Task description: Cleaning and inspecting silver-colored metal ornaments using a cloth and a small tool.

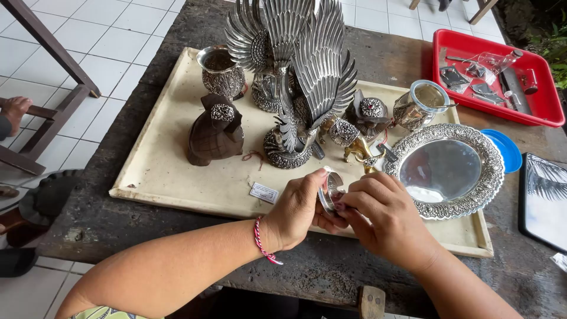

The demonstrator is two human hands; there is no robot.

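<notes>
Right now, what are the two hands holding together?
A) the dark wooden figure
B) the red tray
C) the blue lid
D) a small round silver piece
D: both the left hand and the right hand close their fingers around a small round silver piece, while the dark wooden figure, the blue lid and the red tray sit untouched.

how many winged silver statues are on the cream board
2. One stands at the back, behind the other. The second is nearer, at the board's middle, wings raised. Their wings overlap, so a third could be hidden behind them.
</notes>
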